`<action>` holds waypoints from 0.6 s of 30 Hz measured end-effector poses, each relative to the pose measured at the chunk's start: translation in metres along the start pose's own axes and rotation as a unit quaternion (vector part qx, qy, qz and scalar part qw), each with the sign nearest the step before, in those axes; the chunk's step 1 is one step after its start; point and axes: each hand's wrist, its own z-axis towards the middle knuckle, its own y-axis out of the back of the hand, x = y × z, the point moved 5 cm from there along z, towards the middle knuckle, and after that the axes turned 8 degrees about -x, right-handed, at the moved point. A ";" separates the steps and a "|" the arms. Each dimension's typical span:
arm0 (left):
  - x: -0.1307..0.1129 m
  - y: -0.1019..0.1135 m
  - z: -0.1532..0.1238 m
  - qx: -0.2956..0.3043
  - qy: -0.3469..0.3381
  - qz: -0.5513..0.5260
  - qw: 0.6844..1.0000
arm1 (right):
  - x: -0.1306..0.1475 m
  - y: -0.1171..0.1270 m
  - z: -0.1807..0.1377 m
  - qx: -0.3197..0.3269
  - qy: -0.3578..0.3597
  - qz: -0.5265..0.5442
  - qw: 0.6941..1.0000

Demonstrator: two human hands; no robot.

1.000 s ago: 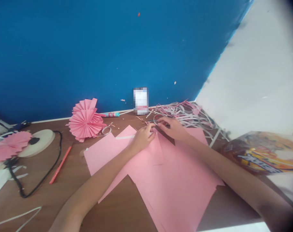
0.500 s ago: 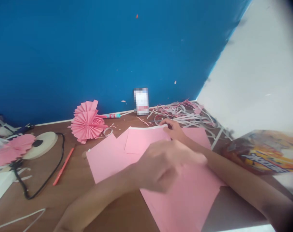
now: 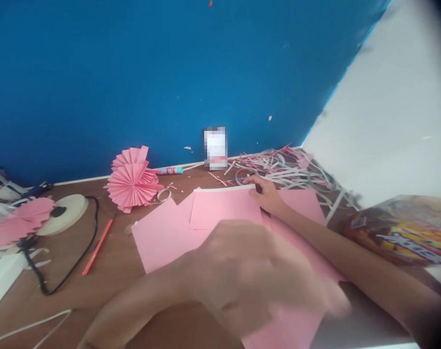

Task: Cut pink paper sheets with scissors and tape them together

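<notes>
Pink paper sheets [image 3: 162, 237] lie spread on the brown table [image 3: 114, 271]. A smaller pink sheet [image 3: 223, 206] with a white far edge is held up over them. My right hand [image 3: 266, 193] pinches that sheet at its far right corner. My left hand [image 3: 256, 276] is close to the camera above the near part of the sheets, blurred by motion, so its fingers cannot be read.
Pink folded paper fans [image 3: 133, 179] stand at the blue wall, with a glue stick [image 3: 167, 170] beside them. A pile of paper strips [image 3: 293, 169] fills the corner. An orange pencil [image 3: 97, 246], a black cable [image 3: 60, 276], a tape roll [image 3: 164, 195] and a printed bag [image 3: 402, 228] lie around.
My left hand has left the far edge of the paper and come back toward me, growing large and blurred. The small pink sheet now stands lifted in my right hand.
</notes>
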 end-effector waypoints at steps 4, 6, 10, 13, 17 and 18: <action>0.051 0.000 0.041 -0.128 0.022 -0.016 0.991 | 0.005 -0.002 -0.002 0.007 0.025 -0.029 0.999; 0.093 0.010 0.047 -0.202 0.074 0.017 0.976 | 0.005 -0.002 -0.003 -0.003 0.042 -0.046 0.998; 0.177 0.029 0.044 -0.265 0.129 0.122 0.948 | 0.001 0.001 -0.002 -0.044 0.046 -0.043 0.997; 0.221 0.037 0.035 -0.273 0.152 0.136 0.940 | -0.007 0.005 0.000 -0.070 0.005 -0.021 0.997; 0.252 0.040 0.026 -0.266 0.211 -0.019 0.940 | -0.019 0.009 0.001 -0.104 -0.058 0.016 0.993; 0.253 0.038 0.027 -0.254 0.213 -0.051 0.942 | -0.020 0.011 0.002 -0.112 -0.065 0.026 0.991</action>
